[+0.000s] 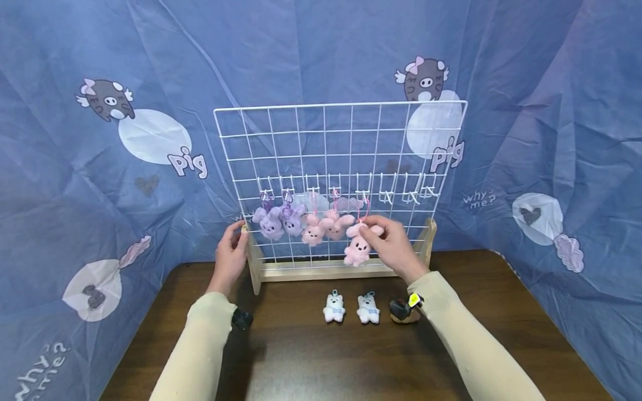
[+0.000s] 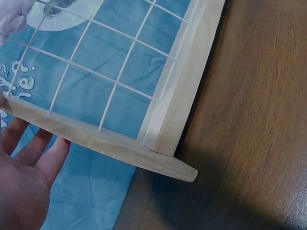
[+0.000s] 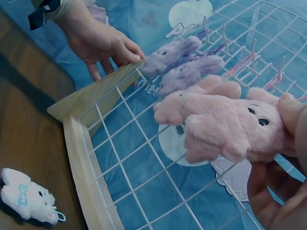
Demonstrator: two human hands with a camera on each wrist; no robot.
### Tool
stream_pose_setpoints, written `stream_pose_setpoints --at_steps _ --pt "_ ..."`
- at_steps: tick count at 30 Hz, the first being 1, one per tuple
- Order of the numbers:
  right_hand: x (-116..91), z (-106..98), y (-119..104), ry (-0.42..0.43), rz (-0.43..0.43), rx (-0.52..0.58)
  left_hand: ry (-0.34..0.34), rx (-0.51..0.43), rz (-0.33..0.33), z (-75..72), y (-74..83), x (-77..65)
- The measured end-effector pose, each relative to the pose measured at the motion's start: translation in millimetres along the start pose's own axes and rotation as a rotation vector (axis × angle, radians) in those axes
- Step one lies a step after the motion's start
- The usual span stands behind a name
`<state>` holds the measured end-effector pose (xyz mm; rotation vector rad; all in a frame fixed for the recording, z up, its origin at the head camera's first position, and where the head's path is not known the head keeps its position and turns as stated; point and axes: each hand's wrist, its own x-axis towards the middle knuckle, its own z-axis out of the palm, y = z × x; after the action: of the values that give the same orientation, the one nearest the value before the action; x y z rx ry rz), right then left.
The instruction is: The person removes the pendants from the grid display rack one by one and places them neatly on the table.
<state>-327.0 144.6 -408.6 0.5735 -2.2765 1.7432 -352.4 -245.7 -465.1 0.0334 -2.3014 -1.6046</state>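
My right hand (image 1: 397, 249) pinches a pink plush bunny keychain (image 1: 356, 252) by its upper body, in front of the white wire grid rack (image 1: 346, 122). Its pink cord runs up to a hook (image 1: 363, 197). In the right wrist view the thumb presses beside the held bunny's face (image 3: 261, 120). To its left hang two pink bunnies (image 1: 313, 231) and two purple bunnies (image 1: 271, 225). My left hand (image 1: 230, 257) grips the rack's wooden side post (image 1: 254, 259), thumb in front and fingers behind, as the left wrist view shows along the same post (image 2: 91, 136).
Hooks without plushies (image 1: 411, 197) line the grid's right side. Two white bear keychains (image 1: 334, 309) lie on the brown table (image 1: 301, 362) before the rack. A brown thing (image 1: 404, 317) lies partly hidden behind the right wrist's camera. A blue cloth (image 1: 251, 50) hangs behind.
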Motion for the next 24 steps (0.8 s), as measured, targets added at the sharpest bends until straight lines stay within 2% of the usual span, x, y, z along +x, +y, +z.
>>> stream_pose_setpoints --at_steps 12,24 --pt "-4.3 5.8 -10.4 -0.016 -0.019 0.041 0.002 -0.009 -0.005 -0.1 -0.8 0.0" --pt "-6.9 9.5 -19.2 -0.082 0.019 0.097 -0.001 -0.005 -0.013 0.1 0.5 0.1"
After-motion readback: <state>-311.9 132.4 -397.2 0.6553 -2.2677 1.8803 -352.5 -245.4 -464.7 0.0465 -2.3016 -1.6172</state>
